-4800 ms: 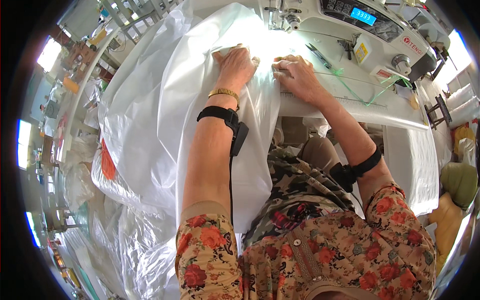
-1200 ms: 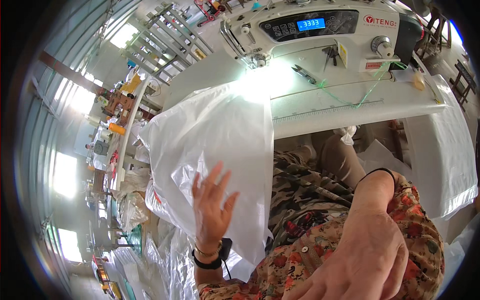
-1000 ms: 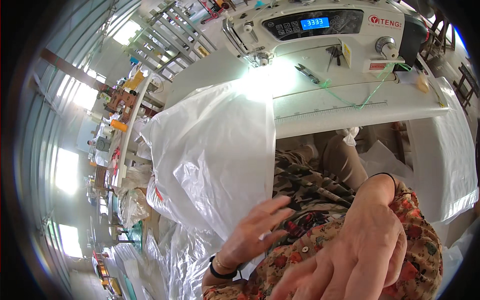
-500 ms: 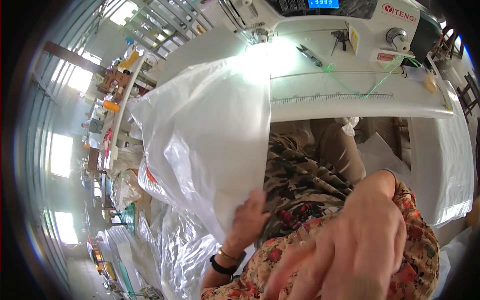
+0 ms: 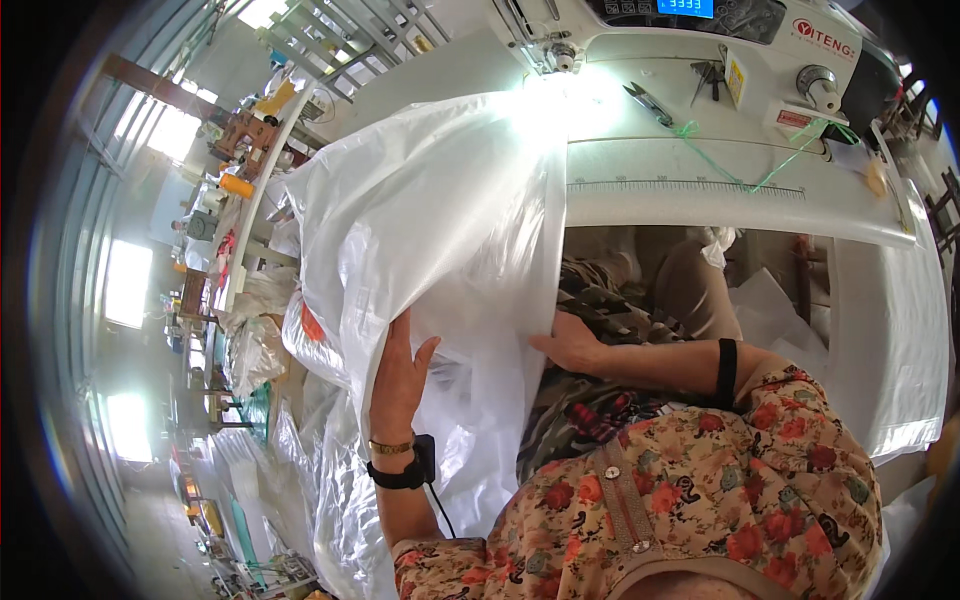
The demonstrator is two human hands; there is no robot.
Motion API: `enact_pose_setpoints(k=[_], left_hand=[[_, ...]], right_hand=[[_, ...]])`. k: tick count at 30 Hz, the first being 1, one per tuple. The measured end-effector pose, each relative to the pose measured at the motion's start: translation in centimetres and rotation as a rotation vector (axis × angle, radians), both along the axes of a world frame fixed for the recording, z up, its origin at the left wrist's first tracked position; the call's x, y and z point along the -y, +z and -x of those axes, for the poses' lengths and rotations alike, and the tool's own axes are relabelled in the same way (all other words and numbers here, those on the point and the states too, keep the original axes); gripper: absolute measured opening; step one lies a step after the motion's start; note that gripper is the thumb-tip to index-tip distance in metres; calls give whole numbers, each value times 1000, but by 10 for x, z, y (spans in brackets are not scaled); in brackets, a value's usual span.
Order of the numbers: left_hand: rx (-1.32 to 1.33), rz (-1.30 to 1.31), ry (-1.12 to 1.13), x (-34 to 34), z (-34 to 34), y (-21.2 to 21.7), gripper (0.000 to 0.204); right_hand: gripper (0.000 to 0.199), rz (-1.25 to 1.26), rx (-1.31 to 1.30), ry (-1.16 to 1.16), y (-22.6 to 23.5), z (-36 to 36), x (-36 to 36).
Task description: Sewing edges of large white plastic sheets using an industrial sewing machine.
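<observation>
A translucent white plastic sheet [image 5: 430, 210] runs from under the lit needle area of a white sewing machine [image 5: 740, 50] down over the table's near edge toward my lap. My left hand [image 5: 400, 385] is at the sheet's left side, fingers stretched out and thumb apart, its fingertips partly covered by the raised fold. On the sheet's right edge, my right hand [image 5: 572, 346] grips the plastic between thumb and fingers; some of those fingers are hidden. Between the two hands the sheet hangs loose and wrinkled.
Thread snips [image 5: 648, 104], small black tools [image 5: 710, 80] and green thread [image 5: 715, 165] lie on the machine bed, behind a printed ruler [image 5: 690, 185]. More crumpled plastic [image 5: 350, 490] hangs at lower left. A cluttered side table [image 5: 255, 190] stands far left.
My left hand has moved left and up to the sheet's fold. My right hand has swung from near the camera to the sheet's right edge. The sheet is now lifted and creased.
</observation>
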State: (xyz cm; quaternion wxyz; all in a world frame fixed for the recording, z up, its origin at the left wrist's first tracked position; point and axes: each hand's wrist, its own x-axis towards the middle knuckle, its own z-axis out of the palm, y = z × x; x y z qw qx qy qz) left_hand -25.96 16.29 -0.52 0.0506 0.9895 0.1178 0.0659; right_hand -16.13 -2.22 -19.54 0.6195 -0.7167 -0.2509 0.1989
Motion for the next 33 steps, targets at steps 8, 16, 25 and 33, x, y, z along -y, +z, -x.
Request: enact_pose_setpoints(k=[8,16,25,33], left_hand=[[-29,-75,35,-44,-2,-18,68],[8,-246,-36,17,-14,27,44],[28,668,-215,83,-32,-117,37],[-136,931,379,44,6,-135,45]], right_hand=[[34,-187,-274,422,134,-2,67],[35,-282,-430,326,136,-10,107],[36,-390,-500,449,133,-3,112],[24,-481,-537,482,122,-16,117]])
